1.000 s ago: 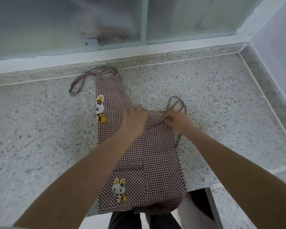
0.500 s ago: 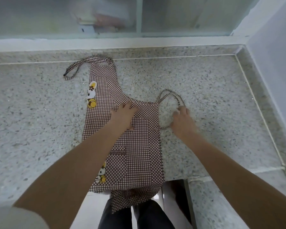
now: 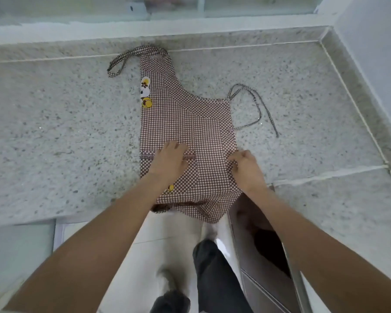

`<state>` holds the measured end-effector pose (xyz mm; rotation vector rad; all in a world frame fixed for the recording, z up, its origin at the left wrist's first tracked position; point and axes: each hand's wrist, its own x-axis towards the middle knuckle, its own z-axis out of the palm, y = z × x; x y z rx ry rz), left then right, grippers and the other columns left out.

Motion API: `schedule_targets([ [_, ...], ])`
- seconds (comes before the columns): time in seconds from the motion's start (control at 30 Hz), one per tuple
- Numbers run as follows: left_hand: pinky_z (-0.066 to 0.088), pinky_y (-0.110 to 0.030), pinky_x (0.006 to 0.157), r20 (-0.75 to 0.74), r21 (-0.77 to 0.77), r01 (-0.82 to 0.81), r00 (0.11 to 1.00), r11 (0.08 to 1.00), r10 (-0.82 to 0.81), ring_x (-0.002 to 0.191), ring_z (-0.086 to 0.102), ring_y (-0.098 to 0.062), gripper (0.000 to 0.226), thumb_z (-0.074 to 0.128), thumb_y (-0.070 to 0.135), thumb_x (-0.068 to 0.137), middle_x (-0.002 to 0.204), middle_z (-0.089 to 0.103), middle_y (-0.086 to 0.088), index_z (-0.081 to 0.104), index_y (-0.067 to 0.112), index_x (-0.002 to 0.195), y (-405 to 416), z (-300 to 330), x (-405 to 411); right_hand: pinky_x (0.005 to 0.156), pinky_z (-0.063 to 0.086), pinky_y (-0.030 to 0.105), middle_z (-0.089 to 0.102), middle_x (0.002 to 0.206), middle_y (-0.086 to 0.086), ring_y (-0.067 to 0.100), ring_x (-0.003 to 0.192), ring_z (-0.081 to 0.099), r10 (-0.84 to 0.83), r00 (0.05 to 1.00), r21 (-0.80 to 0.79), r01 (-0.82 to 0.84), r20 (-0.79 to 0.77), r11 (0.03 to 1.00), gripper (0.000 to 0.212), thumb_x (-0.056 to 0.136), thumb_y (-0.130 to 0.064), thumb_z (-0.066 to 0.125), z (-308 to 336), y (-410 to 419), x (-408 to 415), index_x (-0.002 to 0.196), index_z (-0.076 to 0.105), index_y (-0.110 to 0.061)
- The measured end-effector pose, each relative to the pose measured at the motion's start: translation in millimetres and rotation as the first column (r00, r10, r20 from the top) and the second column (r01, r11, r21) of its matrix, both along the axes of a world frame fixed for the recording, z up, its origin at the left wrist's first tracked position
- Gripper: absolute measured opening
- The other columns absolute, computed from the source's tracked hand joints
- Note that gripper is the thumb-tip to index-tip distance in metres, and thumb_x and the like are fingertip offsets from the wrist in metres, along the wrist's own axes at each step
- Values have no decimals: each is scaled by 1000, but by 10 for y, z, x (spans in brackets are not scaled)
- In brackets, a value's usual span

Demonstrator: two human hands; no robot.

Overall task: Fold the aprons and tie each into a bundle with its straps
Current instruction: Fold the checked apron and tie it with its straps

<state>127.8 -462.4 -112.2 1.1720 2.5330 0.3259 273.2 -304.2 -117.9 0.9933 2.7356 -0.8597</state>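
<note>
Checked apron point(image 3: 185, 123) — both hands pressing it

Both forearms are bare, with no watch or rings showing. Dark trousers point(image 3: 215, 276) cover the legs at six o'clock.

Bare table point(image 3: 54, 136) is lying open at nine and three o'clock; the wall point(image 3: 375, 53) is closing off two o'clock.

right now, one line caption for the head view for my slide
Left hand rests on a half-folded checked apron on a speckled counter while the right hand pinches its edge, waist straps loose.
</note>
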Motion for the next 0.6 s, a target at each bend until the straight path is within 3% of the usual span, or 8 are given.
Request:
schedule_targets([
  [0.1, 46, -37, 84, 203, 5, 127, 971, 992, -126, 95, 53, -24, 23, 53, 27, 91, 104, 54, -7, 55, 11, 108, -413, -31, 268, 81, 44, 34, 55, 107, 17, 32, 95, 56, -184, 980, -35, 182, -79, 983, 17, 87, -2, 49, -89, -516, 308, 102, 58, 0],
  [0.17, 44, -33, 69, 312, -57, 89, 948, 994, -67, 76, 53, -23, 25, 51, 31, 93, 81, 56, -7, 54, 8, 83, -566, -77, 410, 82, 43, 36, 58, 106, 22, 37, 100, 56, -329, 943, -134, 321, -43, 938, 20, 88, -6, 53, -152, -709, 434, 105, 54, 5],
  [0.23, 45, -31, 62, 347, -181, -50, 931, 982, 112, 64, 54, -23, 40, 46, 37, 95, 69, 55, -9, 51, 6, 72, -788, -167, 510, 91, 43, 38, 55, 120, 22, 37, 112, 53, -483, 871, -257, 490, 94, 833, 41, 88, -16, 59, -273, -793, 511, 120, 47, 8],
  [0.3, 50, -26, 53, 487, -271, -314, 771, 910, 411, 54, 61, -22, 42, 45, 37, 97, 65, 60, -12, 51, 3, 72, -1014, -308, 581, 98, 45, 42, 51, 133, 17, 32, 118, 51, -617, 765, -434, 627, 186, 647, 64, 82, -27, 68, -399, -802, 558, 132, 40, 2],
  [0.37, 57, -32, 68, 635, -301, -549, 494, 779, 594, 78, 69, -31, 35, 50, 33, 95, 92, 66, -21, 56, -1, 95, -1184, -420, 619, 96, 46, 38, 47, 138, 5, 22, 121, 49, -708, 680, -607, 647, 188, 460, 76, 79, -23, 72, -485, -812, 583, 142, 31, -10],
  [0.4, 53, -38, 83, 656, -284, -607, 441, 742, 612, 100, 64, -34, 39, 53, 31, 94, 112, 62, -21, 54, -1, 115, -1235, -469, 622, 89, 46, 31, 46, 134, 0, 17, 118, 48, -725, 662, -683, 621, 193, 385, 77, 81, -18, 70, -510, -811, 576, 145, 27, -15],
  [0.5, 42, -37, 98, 678, -203, -712, 393, 672, 621, 124, 47, -32, 58, 61, 31, 89, 136, 49, -14, 43, 2, 136, -1307, -587, 644, 64, 39, 16, 48, 125, -4, 10, 108, 47, -709, 678, -780, 545, 193, 309, 67, 87, -9, 63, -622, -791, 558, 144, 29, -18],
  [0.6, 42, -27, 77, 717, -100, -760, 392, 642, 577, 103, 55, -26, 34, 60, 19, 89, 119, 59, -16, 56, -2, 115, -1377, -602, 719, 73, 39, 17, 46, 140, 1, 12, 115, 47, -732, 657, -758, 567, 181, 323, 70, 83, -9, 67, -738, -806, 548, 142, 31, -16],
])
